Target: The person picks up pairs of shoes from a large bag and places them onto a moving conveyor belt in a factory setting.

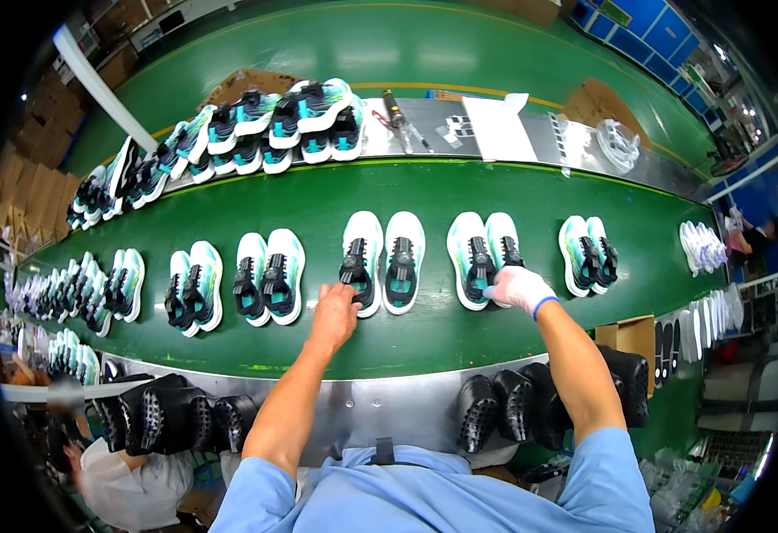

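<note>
A pair of white-and-mint sneakers with black uppers stands in front of me on the green belt, toes away from me. My left hand (336, 311), bare, has its fingers curled at the heel collar of the left sneaker (362, 258). Its mate, the right sneaker (402, 264), stands just beside it, untouched. Farther right, my right hand (522, 289) wears a white glove and grips the heel end of a sneaker (501, 238), covering that heel. The thumb side reaches toward the neighbouring sneaker (470, 258); whether it touches is unclear.
More sneaker pairs (269, 275) line the green belt (389, 346) to the left, and one pair (588, 255) stands right. Stacked sneakers (273, 124), tools (398, 120) and white sheets (500, 131) occupy the far shelf. Black shoe lasts (496, 404) sit along the near edge.
</note>
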`<state>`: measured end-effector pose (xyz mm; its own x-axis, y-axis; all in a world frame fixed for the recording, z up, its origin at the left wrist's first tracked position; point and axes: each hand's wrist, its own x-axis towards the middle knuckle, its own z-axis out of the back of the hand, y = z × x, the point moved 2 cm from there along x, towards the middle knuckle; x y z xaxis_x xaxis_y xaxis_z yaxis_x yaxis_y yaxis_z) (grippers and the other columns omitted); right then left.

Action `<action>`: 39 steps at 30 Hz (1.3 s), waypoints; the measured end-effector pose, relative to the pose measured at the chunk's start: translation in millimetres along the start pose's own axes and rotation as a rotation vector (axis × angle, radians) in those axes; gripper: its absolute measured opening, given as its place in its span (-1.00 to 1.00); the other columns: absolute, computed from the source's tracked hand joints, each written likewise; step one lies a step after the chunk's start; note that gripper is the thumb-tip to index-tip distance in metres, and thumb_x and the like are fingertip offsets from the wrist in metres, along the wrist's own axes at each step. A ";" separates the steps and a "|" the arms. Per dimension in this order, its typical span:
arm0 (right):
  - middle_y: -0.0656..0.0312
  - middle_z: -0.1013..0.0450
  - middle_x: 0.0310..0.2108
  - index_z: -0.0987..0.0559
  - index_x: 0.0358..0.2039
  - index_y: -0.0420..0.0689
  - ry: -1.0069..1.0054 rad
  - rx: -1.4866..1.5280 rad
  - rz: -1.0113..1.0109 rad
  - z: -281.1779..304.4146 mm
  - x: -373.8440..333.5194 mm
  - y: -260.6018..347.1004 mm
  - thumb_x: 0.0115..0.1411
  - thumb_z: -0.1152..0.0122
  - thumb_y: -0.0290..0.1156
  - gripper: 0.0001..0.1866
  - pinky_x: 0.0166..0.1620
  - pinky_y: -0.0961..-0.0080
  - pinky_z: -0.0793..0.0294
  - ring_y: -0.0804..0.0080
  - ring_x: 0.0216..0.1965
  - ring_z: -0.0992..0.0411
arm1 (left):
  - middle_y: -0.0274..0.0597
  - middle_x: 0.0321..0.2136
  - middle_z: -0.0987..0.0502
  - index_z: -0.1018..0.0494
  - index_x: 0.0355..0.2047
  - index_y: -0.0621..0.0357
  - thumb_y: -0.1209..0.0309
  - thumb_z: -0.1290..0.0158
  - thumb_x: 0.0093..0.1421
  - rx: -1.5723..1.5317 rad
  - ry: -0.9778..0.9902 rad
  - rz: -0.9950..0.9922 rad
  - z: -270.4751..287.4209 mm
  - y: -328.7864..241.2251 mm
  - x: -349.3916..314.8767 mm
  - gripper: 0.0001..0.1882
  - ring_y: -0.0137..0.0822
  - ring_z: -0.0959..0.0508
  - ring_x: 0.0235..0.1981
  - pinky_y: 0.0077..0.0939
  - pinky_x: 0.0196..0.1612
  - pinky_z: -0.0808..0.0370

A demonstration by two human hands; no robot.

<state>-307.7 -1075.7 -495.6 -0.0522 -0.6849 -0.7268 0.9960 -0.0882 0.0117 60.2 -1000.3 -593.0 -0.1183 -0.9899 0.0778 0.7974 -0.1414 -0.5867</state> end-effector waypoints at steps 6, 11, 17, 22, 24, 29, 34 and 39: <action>-0.10 -0.63 -0.04 -0.72 -0.11 -0.16 -0.099 -0.017 -0.059 -10.1 3.0 -21.6 0.17 -0.20 0.08 -0.45 0.12 0.12 -0.56 -0.05 0.05 -0.58 | -0.01 -0.18 -0.58 -0.58 -0.20 0.19 0.47 -0.29 0.13 -0.010 0.009 -0.015 -5.5 -3.1 -0.9 -0.78 0.13 -0.47 -0.06 -0.03 0.05 -0.45; -0.02 -0.65 -0.08 -0.74 -0.12 -0.10 -0.060 -0.088 -0.046 -12.1 4.4 -10.4 0.17 -0.16 0.11 -0.45 0.14 0.18 -0.55 0.01 0.01 -0.61 | -0.02 -0.13 -0.56 -0.59 -0.14 0.19 0.45 -0.28 0.15 -0.061 0.008 0.065 4.7 0.8 -8.1 -0.74 0.12 -0.45 -0.03 -0.05 0.10 -0.45; -0.04 -0.65 -0.16 -0.76 -0.16 -0.04 -0.139 -0.018 0.060 -8.3 -3.4 10.3 0.22 -0.16 0.15 -0.47 0.13 0.18 -0.55 -0.02 -0.01 -0.60 | -0.05 -0.08 -0.52 -0.56 -0.10 0.16 0.41 -0.26 0.19 0.008 0.066 0.079 -1.3 -13.0 -2.9 -0.73 0.10 -0.47 -0.01 -0.04 0.11 -0.48; -0.08 -0.65 -0.26 -0.77 -0.21 -0.10 -0.207 -0.020 0.164 -11.5 -7.6 10.0 0.21 -0.19 0.08 -0.51 0.06 0.17 -0.57 -0.05 -0.12 -0.62 | -0.03 -0.07 -0.49 -0.51 -0.07 0.17 0.49 -0.20 0.20 0.093 0.003 0.112 -8.3 -21.0 -9.7 -0.73 0.08 -0.49 -0.01 -0.08 0.08 -0.52; -0.12 -0.64 -0.30 -0.76 -0.24 -0.14 -0.225 -0.007 0.227 -9.6 -9.2 12.8 0.21 -0.20 0.03 -0.53 0.02 0.16 -0.58 -0.07 -0.17 -0.62 | -0.01 -0.10 -0.47 -0.48 -0.04 0.16 0.48 -0.19 0.21 -0.002 -0.176 0.008 1.6 -37.2 -26.5 -0.70 0.09 -0.49 -0.03 -0.04 0.03 -0.53; -0.16 -0.63 -0.23 -0.74 -0.21 -0.18 -0.207 -0.011 0.422 2.6 -47.6 80.4 0.24 -0.18 0.02 -0.52 0.01 0.10 -0.57 -0.11 -0.14 -0.61 | 0.00 -0.10 -0.48 -0.46 -0.04 0.17 0.44 -0.19 0.22 -0.064 -0.091 0.070 -5.7 -33.9 -120.1 -0.70 0.06 -0.53 -0.07 -0.03 -0.07 -0.56; -0.14 -0.63 -0.23 -0.70 -0.20 -0.16 -0.176 -0.133 0.591 -19.5 -90.5 169.8 0.29 -0.13 0.11 -0.47 -0.01 0.04 -0.59 -0.11 -0.11 -0.62 | 0.09 -0.39 -0.56 -0.53 -0.31 0.22 0.37 -0.18 0.20 -0.028 0.096 0.148 -27.5 -11.6 -240.9 -0.83 0.15 -0.58 -0.29 0.03 -0.15 -0.55; -0.04 -0.65 -0.16 -0.71 -0.14 -0.11 0.045 -0.128 0.694 -91.3 -132.5 240.6 0.29 -0.08 0.06 -0.50 0.04 0.10 -0.58 -0.01 -0.04 -0.61 | 0.09 -0.41 -0.60 -0.55 -0.39 0.20 0.37 -0.22 0.18 -0.057 0.131 0.253 -23.2 -10.1 -288.6 -0.85 0.15 -0.61 -0.27 0.08 -0.13 -0.52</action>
<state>-54.5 -940.1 -459.2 0.5982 -0.5210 -0.6088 0.7990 0.4458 0.4036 72.5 -713.0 -628.2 0.0015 -0.9839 -0.1790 0.7772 0.1137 -0.6189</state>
